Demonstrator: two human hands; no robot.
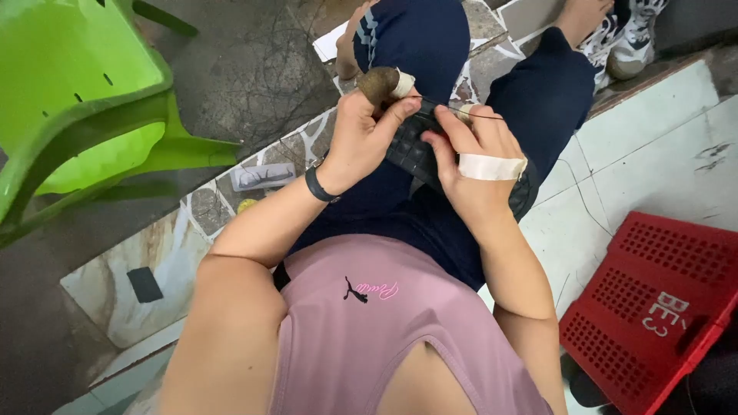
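My left hand (361, 134) is closed around a small brown rounded object (378, 81) with pale tape wrapped on one end, held above my lap. A dark band sits on that wrist. My right hand (477, 157), with a strip of pale tape across the fingers, pinches a thin dark thread (480, 115) drawn taut from the brown object. Under both hands lies a black woven or netted piece (411, 150) on my dark blue trousers. How the thread joins the black piece is hidden by the fingers.
A bright green plastic chair (84, 107) stands at the left. A red perforated plastic crate (653, 300) lies at the lower right on pale tiles. White sneakers (626, 34) rest at the top right. Small scraps lie on the stone step (261, 177).
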